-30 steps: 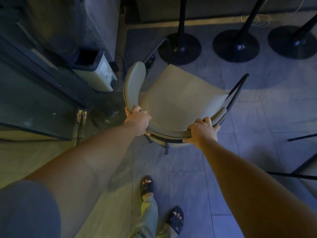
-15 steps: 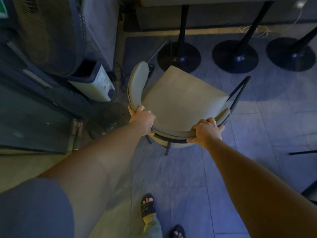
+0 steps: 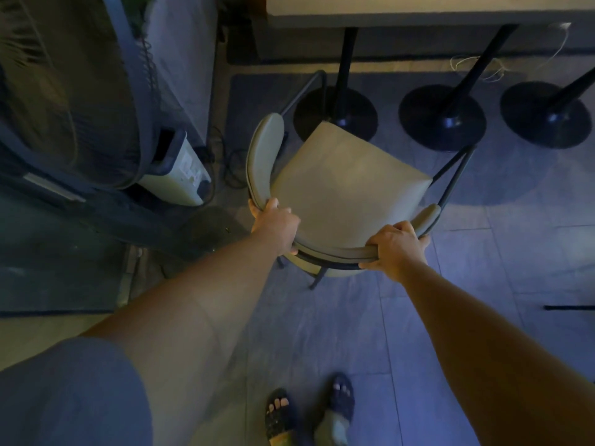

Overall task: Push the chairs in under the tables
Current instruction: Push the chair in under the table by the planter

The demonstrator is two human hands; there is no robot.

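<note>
A chair [image 3: 347, 185] with a pale cushioned seat, curved padded backrest and thin black metal frame stands in front of me on the tiled floor. My left hand [image 3: 275, 228] grips the left part of the backrest. My right hand [image 3: 397, 247] grips the backrest's right part. The seat's far corner reaches the round black base [image 3: 335, 112] of the nearest table leg. The light table top [image 3: 418, 11] runs along the upper edge, beyond the chair.
Two more black pedestal bases [image 3: 442, 119] [image 3: 545, 115] stand to the right under the table. A large standing fan [image 3: 74, 91] and a white bin [image 3: 178, 170] with cables crowd the left. My sandalled feet [image 3: 309, 413] are below. A thin black rod [image 3: 570, 307] lies at the right edge.
I have stepped forward with the chair held in both hands; it has moved closer to the table, whose top has come into view. Both grips are unchanged.
</note>
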